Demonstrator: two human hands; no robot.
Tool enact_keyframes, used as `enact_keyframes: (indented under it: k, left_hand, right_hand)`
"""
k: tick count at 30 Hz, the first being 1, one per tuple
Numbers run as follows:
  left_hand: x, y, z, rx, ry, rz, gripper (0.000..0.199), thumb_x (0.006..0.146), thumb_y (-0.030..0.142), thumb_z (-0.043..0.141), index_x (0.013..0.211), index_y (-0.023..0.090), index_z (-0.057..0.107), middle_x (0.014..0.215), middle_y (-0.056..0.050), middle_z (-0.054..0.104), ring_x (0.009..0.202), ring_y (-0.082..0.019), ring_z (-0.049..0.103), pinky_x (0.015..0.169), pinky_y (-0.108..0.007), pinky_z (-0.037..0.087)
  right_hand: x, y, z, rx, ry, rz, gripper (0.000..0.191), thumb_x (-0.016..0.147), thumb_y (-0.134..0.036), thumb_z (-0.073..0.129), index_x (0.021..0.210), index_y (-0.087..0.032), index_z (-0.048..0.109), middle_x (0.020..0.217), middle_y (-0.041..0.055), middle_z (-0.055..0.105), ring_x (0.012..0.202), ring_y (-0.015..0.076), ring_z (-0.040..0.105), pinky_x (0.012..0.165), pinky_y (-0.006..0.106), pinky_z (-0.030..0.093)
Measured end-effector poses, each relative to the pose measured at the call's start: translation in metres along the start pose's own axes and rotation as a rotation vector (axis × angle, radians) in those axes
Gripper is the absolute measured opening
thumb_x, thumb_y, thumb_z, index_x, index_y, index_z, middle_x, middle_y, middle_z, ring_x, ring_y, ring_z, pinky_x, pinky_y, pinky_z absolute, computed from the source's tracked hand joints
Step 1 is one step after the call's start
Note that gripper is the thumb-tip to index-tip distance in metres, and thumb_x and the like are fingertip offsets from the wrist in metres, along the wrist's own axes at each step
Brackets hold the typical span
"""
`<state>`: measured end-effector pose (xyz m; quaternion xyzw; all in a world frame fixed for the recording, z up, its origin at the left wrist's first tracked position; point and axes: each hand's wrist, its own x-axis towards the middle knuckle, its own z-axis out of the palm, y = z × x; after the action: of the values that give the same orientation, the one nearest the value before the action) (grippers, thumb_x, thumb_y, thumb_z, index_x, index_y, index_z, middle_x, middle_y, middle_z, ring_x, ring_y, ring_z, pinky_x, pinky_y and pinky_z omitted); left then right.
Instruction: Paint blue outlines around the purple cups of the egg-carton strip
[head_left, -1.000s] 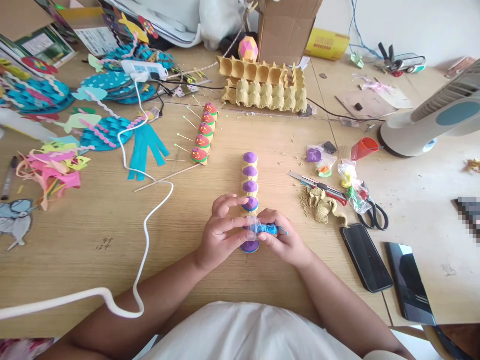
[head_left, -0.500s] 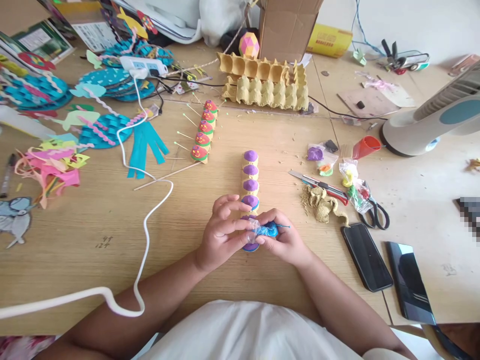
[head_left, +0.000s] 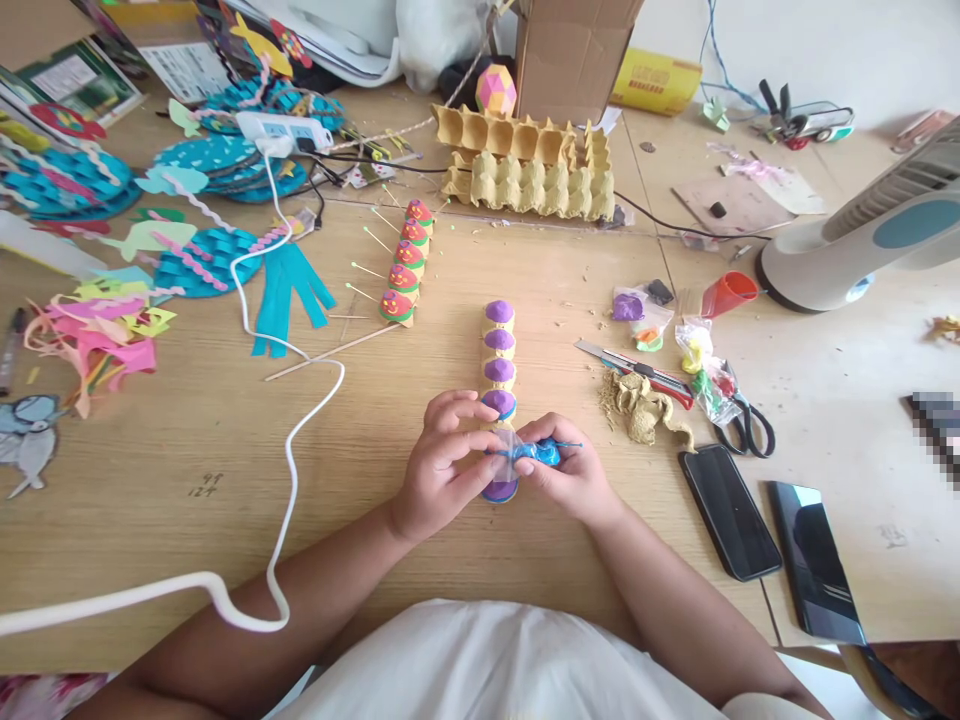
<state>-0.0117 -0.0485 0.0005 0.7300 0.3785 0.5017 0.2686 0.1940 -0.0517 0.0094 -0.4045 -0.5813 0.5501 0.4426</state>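
Note:
Between my two hands is a small clear plastic bag with blue modelling clay (head_left: 541, 454) in it. My left hand (head_left: 446, 465) pinches the clear end of the bag between thumb and finger, its other fingers raised. My right hand (head_left: 574, 475) is closed around the clay end, and a thin blue strand sticks out past its fingers. Beneath the hands a strip of egg-carton cups (head_left: 499, 342) lies lengthwise on the table, its bumps topped with purple clay. Blue edging shows on some of the nearer bumps; the hands hide part of the strip.
A finished-looking red and green egg-carton caterpillar (head_left: 405, 265) lies behind on the left. At right are a utility knife (head_left: 637, 370), scissors (head_left: 746, 425), clay bags (head_left: 697, 350) and two phones (head_left: 731, 512). A white cable (head_left: 292, 470) crosses the left side. Egg cartons (head_left: 540, 185) stand at the back.
The clear end of the bag now looks flatter and more spread out between my hands. Both hands stay in nearly the same place above the strip.

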Motion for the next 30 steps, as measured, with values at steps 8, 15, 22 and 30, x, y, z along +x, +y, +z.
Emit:
enact_keyframes:
  k: [8, 15, 22, 30]
  left_hand:
    - [-0.004, -0.012, 0.006, -0.401, 0.039, -0.334, 0.015, 0.098, 0.038, 0.070, 0.096, 0.024, 0.075, 0.127, -0.010, 0.068, 0.133, -0.026, 0.060, 0.117, -0.048, 0.049]
    - [-0.007, -0.021, 0.011, -0.555, 0.103, -0.438, 0.028, 0.100, 0.041, 0.069, 0.125, 0.028, 0.074, 0.135, -0.009, 0.069, 0.130, -0.023, 0.064, 0.114, -0.042, 0.050]
    - [-0.006, -0.008, 0.008, -0.453, 0.049, -0.295, 0.058, 0.098, 0.032, 0.073, 0.151, 0.033, 0.052, 0.132, -0.009, 0.072, 0.125, -0.022, 0.066, 0.110, -0.042, 0.049]
    - [-0.009, -0.004, 0.010, -0.361, 0.027, -0.200, 0.060, 0.095, 0.023, 0.076, 0.150, 0.032, 0.052, 0.121, -0.007, 0.072, 0.108, -0.019, 0.067, 0.096, -0.034, 0.052]
  right_hand:
    - [0.004, 0.013, -0.006, 0.097, 0.330, 0.028, 0.045, 0.084, -0.062, 0.079, 0.091, -0.024, 0.056, 0.075, -0.0043, 0.055, 0.063, 0.0120, 0.047, 0.061, 0.025, 0.043]
    - [0.006, 0.020, -0.007, 0.187, 0.302, 0.034, 0.044, 0.083, -0.060, 0.081, 0.100, -0.026, 0.059, 0.084, -0.0029, 0.055, 0.067, 0.0121, 0.048, 0.063, 0.025, 0.044]
    - [0.003, 0.012, -0.005, 0.154, 0.196, 0.032, 0.044, 0.083, -0.057, 0.084, 0.104, -0.025, 0.062, 0.091, 0.0001, 0.063, 0.075, 0.0143, 0.055, 0.069, 0.027, 0.049]
    - [0.001, 0.006, -0.003, 0.128, 0.083, -0.019, 0.028, 0.095, -0.049, 0.074, 0.109, -0.026, 0.066, 0.102, 0.0040, 0.069, 0.091, 0.0181, 0.064, 0.085, 0.033, 0.053]
